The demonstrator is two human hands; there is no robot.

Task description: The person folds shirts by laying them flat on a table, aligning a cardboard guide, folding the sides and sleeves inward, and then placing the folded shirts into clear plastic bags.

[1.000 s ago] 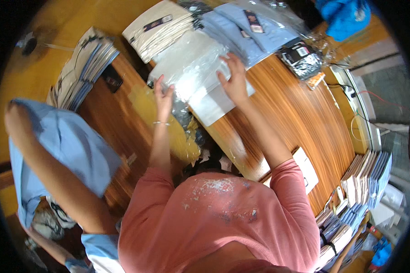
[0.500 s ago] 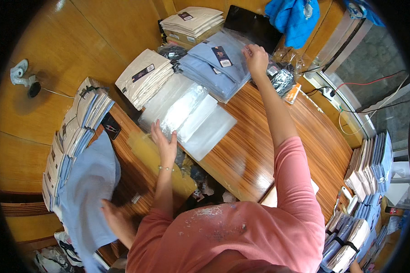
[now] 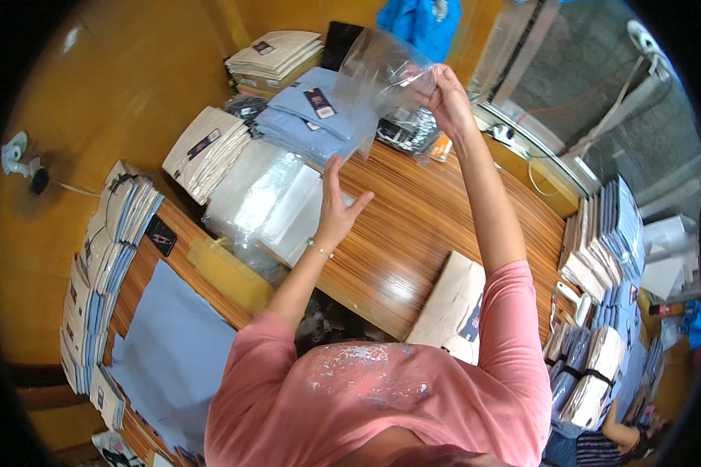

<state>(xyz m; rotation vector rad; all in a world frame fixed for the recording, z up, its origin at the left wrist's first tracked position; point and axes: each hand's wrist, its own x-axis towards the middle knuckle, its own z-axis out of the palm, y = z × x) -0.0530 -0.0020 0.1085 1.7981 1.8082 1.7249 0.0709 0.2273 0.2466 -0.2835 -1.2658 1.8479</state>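
My right hand (image 3: 444, 97) pinches the top edge of a clear plastic bag (image 3: 382, 82), held up above the wooden table (image 3: 420, 233). My left hand (image 3: 335, 206) is open, fingers spread, just under the bag's lower edge, above a stack of clear bags (image 3: 265, 202). Folded blue shirts (image 3: 308, 117) lie behind.

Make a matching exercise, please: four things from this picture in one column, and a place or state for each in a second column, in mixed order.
Things:
1. clear plastic bag
2. left hand
3. beige folded shirt
4. stack of light blue folded shirts

Places or states:
A. lying on the wooden table near the person's right arm
B. open, over the pile of clear bags
C. held up in the grip of the right hand
D. at the table's far side, partly behind the raised bag

Pairs: 1-C, 2-B, 3-A, 4-D
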